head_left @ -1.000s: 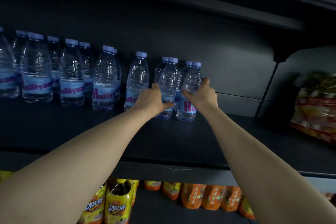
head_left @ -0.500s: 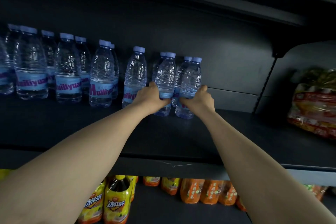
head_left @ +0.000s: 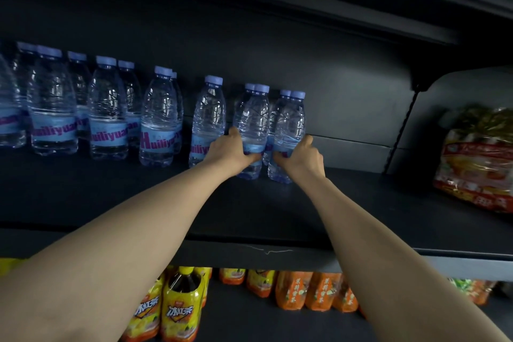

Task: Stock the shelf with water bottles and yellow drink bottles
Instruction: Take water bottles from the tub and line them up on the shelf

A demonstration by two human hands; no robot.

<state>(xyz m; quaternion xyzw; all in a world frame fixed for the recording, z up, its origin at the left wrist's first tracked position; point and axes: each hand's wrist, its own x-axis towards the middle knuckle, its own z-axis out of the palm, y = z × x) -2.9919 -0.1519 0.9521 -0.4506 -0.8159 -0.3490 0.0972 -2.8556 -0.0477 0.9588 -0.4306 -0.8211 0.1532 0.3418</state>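
Two bare forearms reach over yellow plastic iced-tea bottles (head_left: pixel 181 311) on the lower shelf. On the dark metal shelf (head_left: pixel 116 203) above, the left hand (head_left: pixel 236 153) has its grip curled around one clear blue-capped water bottle (head_left: pixel 254 125); the right hand (head_left: pixel 301 157) grips its neighbour (head_left: pixel 288 128). More water bottles (head_left: pixel 107 108) stand in a row to the left.

head-worn view, close, facing shelf (head_left: pixel 249 203)
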